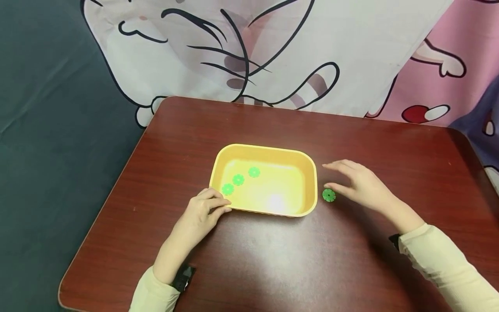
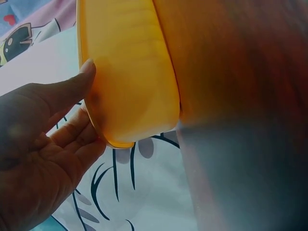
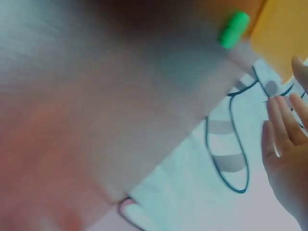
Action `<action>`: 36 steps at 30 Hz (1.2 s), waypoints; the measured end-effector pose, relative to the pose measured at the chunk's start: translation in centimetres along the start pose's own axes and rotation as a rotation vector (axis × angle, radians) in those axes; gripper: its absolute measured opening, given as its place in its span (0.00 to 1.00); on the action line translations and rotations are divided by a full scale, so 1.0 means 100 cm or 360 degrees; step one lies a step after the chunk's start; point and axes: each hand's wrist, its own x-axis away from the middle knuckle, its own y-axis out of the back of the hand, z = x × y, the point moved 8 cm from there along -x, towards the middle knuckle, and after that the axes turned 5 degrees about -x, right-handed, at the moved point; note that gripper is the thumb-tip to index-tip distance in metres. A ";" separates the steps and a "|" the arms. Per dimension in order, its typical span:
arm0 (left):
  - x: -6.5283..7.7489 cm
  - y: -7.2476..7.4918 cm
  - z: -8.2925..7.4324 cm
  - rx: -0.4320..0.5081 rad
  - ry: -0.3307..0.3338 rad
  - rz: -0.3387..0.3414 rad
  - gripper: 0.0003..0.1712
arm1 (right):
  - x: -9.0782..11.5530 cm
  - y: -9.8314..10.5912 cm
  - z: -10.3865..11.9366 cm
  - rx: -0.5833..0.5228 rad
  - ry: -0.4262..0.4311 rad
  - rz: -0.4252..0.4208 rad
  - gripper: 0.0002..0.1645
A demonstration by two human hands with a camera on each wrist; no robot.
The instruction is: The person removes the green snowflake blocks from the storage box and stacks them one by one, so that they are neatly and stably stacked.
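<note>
A shallow yellow tray (image 1: 286,190) sits mid-table, with three flat green notched discs (image 1: 238,180) inside, towards its left end. My left hand (image 1: 200,214) pinches the tray's near left corner. In the left wrist view, the thumb lies on one side of the yellow rim (image 2: 91,115) and the fingers on the other. Another green disc (image 1: 329,195) lies on the table just right of the tray. Over it is my right hand (image 1: 362,186), thumb and fingers apart and nothing between them. The right wrist view has that disc (image 3: 234,30) beside the tray (image 3: 284,38).
A reddish-brown wooden table (image 1: 187,130) with rounded corners carries everything. Behind its far edge hangs a cloth (image 1: 362,56) printed with cartoon animals. Dark green fabric (image 1: 43,130) lies beyond the left edge. A dark strap (image 1: 183,277) is on the left wrist.
</note>
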 end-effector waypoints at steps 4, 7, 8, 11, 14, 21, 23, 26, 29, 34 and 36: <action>0.000 0.001 0.001 0.0014 -0.0002 0.0001 0.08 | -0.023 0.007 0.014 -0.0104 0.0119 -0.0122 0.32; 0.000 0.001 0.001 0.0025 0.0013 0.0010 0.07 | -0.040 0.003 0.024 -0.0192 0.0161 -0.0118 0.29; 0.000 0.001 0.001 0.0025 0.0016 0.0020 0.07 | -0.045 0.001 0.028 -0.0210 0.0173 -0.0098 0.28; -0.001 0.000 0.002 0.0028 0.0039 0.0063 0.06 | -0.061 -0.009 0.039 -0.0214 0.0184 0.0007 0.25; -0.001 -0.001 0.002 0.0026 0.0071 0.0094 0.06 | -0.077 -0.021 0.046 -0.0195 0.0145 0.0159 0.25; -0.001 0.001 0.002 0.0038 0.0090 0.0101 0.06 | -0.108 -0.054 0.064 -0.0187 0.0120 0.0487 0.26; 0.000 0.002 0.003 0.0052 0.0091 0.0100 0.06 | -0.115 -0.064 0.070 -0.0166 0.0167 0.0550 0.26; 0.001 0.003 0.003 0.0050 0.0090 0.0093 0.06 | -0.122 -0.080 0.079 -0.0125 0.0211 0.0643 0.27; 0.001 0.004 0.003 0.0040 0.0070 0.0081 0.07 | -0.129 -0.095 0.086 -0.0098 0.0228 0.0730 0.29; 0.000 0.004 0.000 0.0032 0.0005 0.0067 0.07 | -0.135 -0.112 0.093 -0.0042 0.0215 0.0810 0.28; 0.001 0.005 -0.001 0.0026 -0.0013 0.0054 0.07 | -0.136 -0.119 0.094 -0.0011 0.0182 0.0856 0.28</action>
